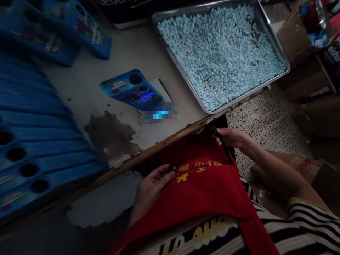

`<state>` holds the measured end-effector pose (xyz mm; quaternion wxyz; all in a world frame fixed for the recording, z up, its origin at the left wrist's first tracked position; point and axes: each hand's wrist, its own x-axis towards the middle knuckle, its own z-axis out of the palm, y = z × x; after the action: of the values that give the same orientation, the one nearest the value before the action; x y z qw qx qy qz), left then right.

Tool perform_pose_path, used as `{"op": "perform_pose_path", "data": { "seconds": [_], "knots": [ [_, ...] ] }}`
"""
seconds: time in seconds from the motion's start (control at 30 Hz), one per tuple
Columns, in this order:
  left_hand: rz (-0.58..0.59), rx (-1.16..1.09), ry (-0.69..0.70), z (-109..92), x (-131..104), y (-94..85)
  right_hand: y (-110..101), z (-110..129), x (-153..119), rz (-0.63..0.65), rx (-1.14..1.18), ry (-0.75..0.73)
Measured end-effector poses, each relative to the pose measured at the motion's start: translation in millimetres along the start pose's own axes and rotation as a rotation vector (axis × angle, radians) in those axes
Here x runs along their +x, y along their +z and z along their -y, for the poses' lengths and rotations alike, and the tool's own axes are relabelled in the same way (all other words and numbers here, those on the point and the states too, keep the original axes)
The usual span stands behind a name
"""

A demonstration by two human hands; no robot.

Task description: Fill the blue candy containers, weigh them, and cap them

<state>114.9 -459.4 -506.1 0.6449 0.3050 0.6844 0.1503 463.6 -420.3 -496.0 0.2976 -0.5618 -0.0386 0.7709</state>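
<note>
Head view, left hand: The left hand (154, 186) was at the near side of the apron, fingers half curled and the thumb close to them. Something small and dark showed at the fingertips; whether it was gripped could not be told.
Head view, right hand: The right hand (233, 137) was narrowed, thumb and forefinger pinched on a dark strap (225, 147) at the apron's edge.
Apron: The red apron (204, 189), marked with yellow lettering, lay between the two hands, over a striped shirt (308, 221).
Table: The worn pale table (138, 46) stood ahead of both hands, its surface peeled to brown beyond the left hand.
Tray: A metal tray (247, 92) of pale blue and white pellets (220, 56) rested on the table, ahead of the right hand.
Cartons: A blue printed carton (143, 94) lay ahead of the left hand, beside a blurred, lit patch. A row of blue cartons (58, 141) was left of that hand, with others farther ahead.
Floor: Speckled tiles (252, 120) showed just beyond the right hand; cardboard boxes (308, 117) were to its right.
</note>
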Motion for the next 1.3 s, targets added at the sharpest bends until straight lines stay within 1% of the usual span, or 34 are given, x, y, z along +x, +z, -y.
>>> {"op": "perform_pose_path", "data": {
  "seconds": [0.07, 0.1, 0.17, 0.23, 0.33, 0.43, 0.5, 0.57, 0.73, 0.8, 0.9, 1.0, 1.17, 1.3],
  "knots": [
    [-0.046, -0.167, -0.072, -6, -2, 4.9, 10, -2, -3, 0.011, 0.028, -0.026],
    [-0.083, -0.215, -0.057, -9, -4, 7.2, 18, -3, -4, 0.033, 0.018, -0.036],
    [-0.149, -0.175, 0.065, -14, -7, 11.8, 37, -7, -4, 0.108, -0.071, -0.042],
    [-0.181, -0.062, 0.185, -13, -8, 15.8, 58, -12, -1, 0.203, -0.231, -0.019],
    [-0.179, 0.039, 0.345, -5, -6, 19.0, 84, -19, 7, 0.322, -0.501, 0.047],
    [-0.136, 0.117, 0.528, 4, -3, 16.9, 98, -21, 15, 0.377, -0.721, 0.037],
    [-0.126, 0.184, 0.626, 6, -2, 13.2, 101, -20, 16, 0.38, -0.8, 0.005],
    [-0.119, 0.25, 0.682, 3, -3, 9.4, 100, -19, 13, 0.369, -0.823, -0.006],
    [-0.185, 0.339, 0.723, -7, -7, 6.4, 96, -18, 2, 0.304, -0.751, -0.011],
    [-0.187, 0.342, 0.732, -8, -7, 6.9, 94, -18, 1, 0.319, -0.76, -0.007],
    [-0.114, 0.362, 0.721, -8, -5, 6.4, 93, -18, 4, 0.351, -0.819, -0.008],
    [-0.013, 0.41, 0.704, -5, -2, 5.3, 94, -19, 6, 0.349, -0.832, -0.013],
    [0.001, 0.429, 0.757, 2, 4, 6.4, 96, -24, 8, 0.334, -0.864, -0.039],
    [0.084, 0.494, 0.772, -4, 4, 1.4, 95, -26, 7, 0.286, -0.81, 0.0]
  ]
}}
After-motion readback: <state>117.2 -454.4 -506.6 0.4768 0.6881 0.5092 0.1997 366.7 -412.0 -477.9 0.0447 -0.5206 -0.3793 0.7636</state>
